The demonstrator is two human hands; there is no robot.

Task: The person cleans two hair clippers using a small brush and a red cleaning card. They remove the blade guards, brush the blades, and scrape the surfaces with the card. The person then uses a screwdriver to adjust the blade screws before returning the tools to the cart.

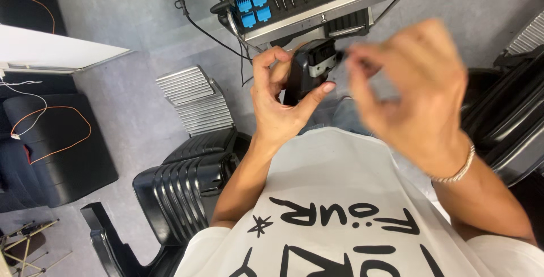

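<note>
My left hand (276,104) grips a black hair clipper (309,67) with a grey band near its head, held upright in front of my chest. Thumb and fingers wrap its body. My right hand (411,93) is blurred and sits right beside the clipper's head, its fingertips pinched together at the blade end; whether it holds something small cannot be made out. A silver bracelet (456,170) circles my right wrist.
A black tool tray (317,19) with blue comb guards (253,6) and several metal tools stands ahead. A black barber chair (187,186) with a ribbed metal footrest (195,98) is at left. Another dark chair (504,118) is at right. Cables run over the grey floor.
</note>
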